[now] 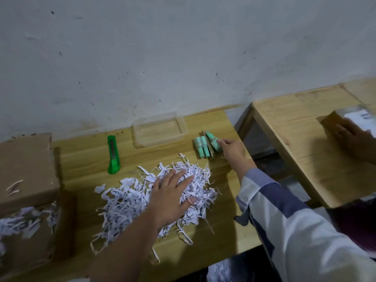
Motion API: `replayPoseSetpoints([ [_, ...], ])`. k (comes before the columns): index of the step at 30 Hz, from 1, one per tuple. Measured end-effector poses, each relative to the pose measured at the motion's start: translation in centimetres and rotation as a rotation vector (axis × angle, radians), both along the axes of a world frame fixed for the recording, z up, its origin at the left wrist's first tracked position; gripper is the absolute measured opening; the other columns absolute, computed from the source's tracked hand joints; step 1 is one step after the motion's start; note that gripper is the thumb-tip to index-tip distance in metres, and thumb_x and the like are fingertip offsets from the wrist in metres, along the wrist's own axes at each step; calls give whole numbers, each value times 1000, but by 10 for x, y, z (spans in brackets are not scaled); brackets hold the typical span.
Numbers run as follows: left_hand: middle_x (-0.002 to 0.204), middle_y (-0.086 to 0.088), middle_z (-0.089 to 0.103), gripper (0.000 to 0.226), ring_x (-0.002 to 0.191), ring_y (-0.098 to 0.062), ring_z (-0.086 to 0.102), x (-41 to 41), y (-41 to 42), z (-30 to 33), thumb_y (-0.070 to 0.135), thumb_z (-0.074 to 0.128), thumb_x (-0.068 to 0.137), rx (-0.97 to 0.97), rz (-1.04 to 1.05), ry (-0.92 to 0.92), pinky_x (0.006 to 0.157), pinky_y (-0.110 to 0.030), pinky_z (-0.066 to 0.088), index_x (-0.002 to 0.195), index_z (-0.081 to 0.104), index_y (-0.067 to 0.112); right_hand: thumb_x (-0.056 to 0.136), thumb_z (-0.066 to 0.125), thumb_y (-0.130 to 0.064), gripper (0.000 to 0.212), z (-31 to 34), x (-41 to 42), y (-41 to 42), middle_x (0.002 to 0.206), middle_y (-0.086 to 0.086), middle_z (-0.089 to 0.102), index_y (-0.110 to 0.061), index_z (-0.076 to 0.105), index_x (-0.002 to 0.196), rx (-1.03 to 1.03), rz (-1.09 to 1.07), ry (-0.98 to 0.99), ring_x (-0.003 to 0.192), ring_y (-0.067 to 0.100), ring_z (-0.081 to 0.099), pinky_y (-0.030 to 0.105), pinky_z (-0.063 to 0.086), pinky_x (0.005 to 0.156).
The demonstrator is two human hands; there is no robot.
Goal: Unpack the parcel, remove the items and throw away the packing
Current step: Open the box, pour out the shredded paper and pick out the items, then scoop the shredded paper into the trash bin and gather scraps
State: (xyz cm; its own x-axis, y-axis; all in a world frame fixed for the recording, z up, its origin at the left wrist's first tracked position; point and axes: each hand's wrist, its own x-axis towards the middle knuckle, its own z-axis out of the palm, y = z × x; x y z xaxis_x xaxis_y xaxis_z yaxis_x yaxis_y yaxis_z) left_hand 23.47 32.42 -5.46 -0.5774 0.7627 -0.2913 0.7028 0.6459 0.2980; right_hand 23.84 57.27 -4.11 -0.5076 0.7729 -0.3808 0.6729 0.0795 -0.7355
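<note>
A heap of white shredded paper packing (130, 200) lies in the middle of the wooden table (85, 159). My left hand (173, 192) rests flat on the heap with fingers spread, holding nothing. The opened cardboard parcel (26, 174) stands at the left edge, with more shreds inside it. At the table's far right lie mint-green rolls (201, 147) beside a small brown strip. My right hand (231, 148), in a blue and white striped sleeve, has its fingertips closed on the end of one tilted green roll (213, 142).
A green utility knife (113, 155) lies behind the heap. A clear plastic tray (158, 131) sits by the wall. A second wooden table (301, 143) stands to the right across a gap; another person's hand (352, 137) rests on a brown box (331, 119) there.
</note>
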Motion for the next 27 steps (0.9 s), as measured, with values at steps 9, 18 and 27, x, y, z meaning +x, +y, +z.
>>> replayPoseSetpoints([
  [9,159,16,6,71,147,-11,-2,-6,-2,4,75,27,84,44,1,-12,118,-48,-2,147,10,47,92,51,-40,42,5,28,-6,119,17,62,-16,58,126,332,164,-138,113,37,55,41,46,91],
  [18,159,13,13,81,147,-12,4,-10,-29,17,82,17,77,142,75,128,117,-46,-1,148,17,43,97,42,-32,36,-9,76,-48,129,9,53,-13,59,123,543,485,-199,119,28,44,41,40,102],
  [27,160,12,-1,105,148,-21,-8,-25,-107,19,98,11,57,-3,231,133,115,-59,-7,148,10,45,98,34,-45,37,-1,80,-106,89,7,56,-15,53,86,426,757,45,89,23,52,34,40,79],
])
